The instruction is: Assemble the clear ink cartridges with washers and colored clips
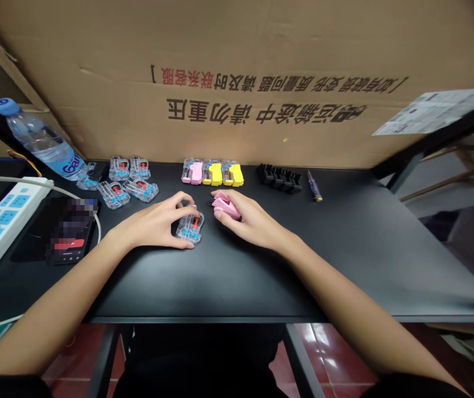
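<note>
My left hand (164, 221) is curled around a clear plastic case (189, 229) with red and blue parts inside, which rests on the black table (220, 282). Just to its right, my right hand (247, 218) grips a pink plastic shell (225, 205) between thumb and fingers. The two pieces are apart. Beyond my hands stands a short row of similar clear cases, one with a pink shell (192, 172) and two with yellow shells (213, 173). Several clear cases without coloured shells (114, 194) lie to the left of that row.
At the left are a water bottle (41, 141), a phone (73, 232), a white power strip (2, 221) and a cable. A black slotted holder (279, 178) and a small screwdriver (314, 187) lie at the back right. A cardboard sheet (237, 50) walls off the table's far edge.
</note>
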Demonstrator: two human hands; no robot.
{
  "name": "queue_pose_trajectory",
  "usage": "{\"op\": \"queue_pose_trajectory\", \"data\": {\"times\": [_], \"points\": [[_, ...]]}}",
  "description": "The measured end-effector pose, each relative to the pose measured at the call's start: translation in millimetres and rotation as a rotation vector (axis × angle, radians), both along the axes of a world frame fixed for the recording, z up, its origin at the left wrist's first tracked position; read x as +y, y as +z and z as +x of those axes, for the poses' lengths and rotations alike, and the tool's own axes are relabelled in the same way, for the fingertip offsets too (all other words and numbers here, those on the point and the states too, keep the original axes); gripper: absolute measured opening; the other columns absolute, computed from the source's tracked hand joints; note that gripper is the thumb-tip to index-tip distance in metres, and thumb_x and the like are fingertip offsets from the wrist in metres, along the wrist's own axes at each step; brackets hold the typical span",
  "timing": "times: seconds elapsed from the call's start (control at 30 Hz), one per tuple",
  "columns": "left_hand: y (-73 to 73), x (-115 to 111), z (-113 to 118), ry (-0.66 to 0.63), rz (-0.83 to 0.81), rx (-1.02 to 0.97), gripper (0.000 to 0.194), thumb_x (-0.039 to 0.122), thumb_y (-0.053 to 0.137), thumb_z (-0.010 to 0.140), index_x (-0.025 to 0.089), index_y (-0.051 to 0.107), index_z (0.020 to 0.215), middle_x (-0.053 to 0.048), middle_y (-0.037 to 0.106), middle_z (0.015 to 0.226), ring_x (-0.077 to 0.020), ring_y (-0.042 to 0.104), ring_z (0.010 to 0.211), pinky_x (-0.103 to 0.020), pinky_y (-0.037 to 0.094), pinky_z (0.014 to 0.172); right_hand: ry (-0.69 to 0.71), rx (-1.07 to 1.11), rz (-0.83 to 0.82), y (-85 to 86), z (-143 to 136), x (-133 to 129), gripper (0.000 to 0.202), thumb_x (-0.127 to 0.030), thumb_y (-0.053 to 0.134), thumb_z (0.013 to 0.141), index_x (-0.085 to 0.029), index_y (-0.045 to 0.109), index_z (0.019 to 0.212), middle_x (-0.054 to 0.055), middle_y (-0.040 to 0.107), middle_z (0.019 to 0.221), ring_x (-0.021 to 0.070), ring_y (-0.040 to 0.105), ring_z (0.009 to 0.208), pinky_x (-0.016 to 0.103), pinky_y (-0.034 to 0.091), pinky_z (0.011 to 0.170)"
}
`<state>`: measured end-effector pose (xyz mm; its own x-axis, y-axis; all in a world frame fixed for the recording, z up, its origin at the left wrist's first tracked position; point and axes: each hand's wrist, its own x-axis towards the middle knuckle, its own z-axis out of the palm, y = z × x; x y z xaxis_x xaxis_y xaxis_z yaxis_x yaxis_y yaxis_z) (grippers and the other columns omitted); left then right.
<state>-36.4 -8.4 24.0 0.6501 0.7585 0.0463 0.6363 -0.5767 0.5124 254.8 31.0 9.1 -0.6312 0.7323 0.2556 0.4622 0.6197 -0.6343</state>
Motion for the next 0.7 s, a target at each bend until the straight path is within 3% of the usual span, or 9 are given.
{"op": "queue_pose_trajectory", "data": {"times": [0.23, 0.53, 0.7], "points": [[-9.1, 6.1, -5.0, 0.019, -0.048, -0.047, 0.074, 0.056, 0.087, 0.085, 0.031, 0.063, 0.15, -0.013, 0.052, 0.162, -0.0329, 0.068, 0.131, -0.048, 0.058, 0.109, 0.004, -0.002, -0.04, -1.3, 0.2, -1.4, 0.043, -0.047, 0.059, 0.109, -0.023, 0.059, 0.144, 0.015, 0.072, 0.142, 0.0329, 0.073, 0.127, 0.052, 0.058, 0.11], [5.8, -1.8, 5.2, -0.015, -0.061, -0.027, 0.054, 0.052, 0.077, 0.092, 0.027, 0.066, 0.139, -0.009, 0.066, 0.142, -0.0259, 0.072, 0.111, -0.041, 0.057, 0.101, 0.095, 0.022, 0.015, -2.3, 2.3, 3.0, 0.038, -0.04, 0.06, 0.109, -0.022, 0.063, 0.143, 0.015, 0.073, 0.137, 0.0318, 0.073, 0.126, 0.052, 0.059, 0.109], [9.6, -5.6, 10.9, 0.057, -0.085, -0.061, 0.04, 0.046, 0.061, 0.102, 0.024, 0.063, 0.136, -0.009, 0.072, 0.128, -0.0247, 0.071, 0.104, -0.04, 0.056, 0.094, 0.119, 0.041, 0.007, -1.0, 0.7, 3.1, 0.038, -0.039, 0.06, 0.109, -0.021, 0.064, 0.142, 0.015, 0.074, 0.139, 0.0304, 0.073, 0.126, 0.049, 0.057, 0.108]]}}
